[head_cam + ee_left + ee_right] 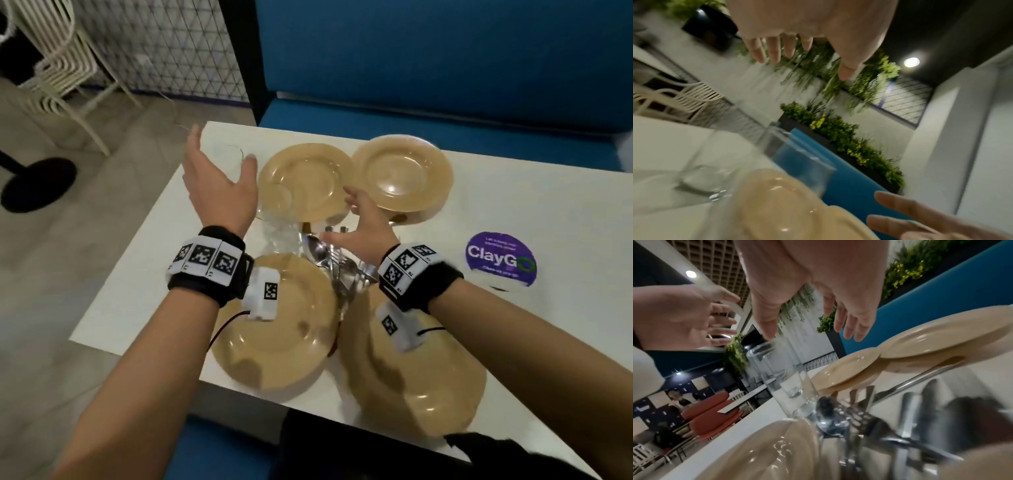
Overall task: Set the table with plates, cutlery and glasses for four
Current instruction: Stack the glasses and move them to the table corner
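Plates, four of them in a tan glaze, crowd the middle of the white table [144,274]: two side by side in the upper centre of the head view [305,181] [400,171], two larger-looking ones low in the frame [277,325] [411,370], the right of these hanging over the near table edge. Between them, at centre frame, lie the cutlery [339,263] in a loose heap and the clear glasses [277,219], hard to count through the blur.

The left hand [215,185] hovers spread and empty above the glasses; the right hand [363,222] is spread too, holding nothing, over the cutlery and touching none of it that I can see.

I'd judge the plates stiff, slick and breakable, best taken by the rim with thumb on top. The glasses look light and fragile, and want a grip round the wall, not the lip. The cutlery is hard and slippery and will rattle apart unless gathered by the handles.

Open room lies at the left of the table and at the right around the purple sticker [500,260]. The overhanging plate is the one to watch, and the blue bench [445,68] hems the far side
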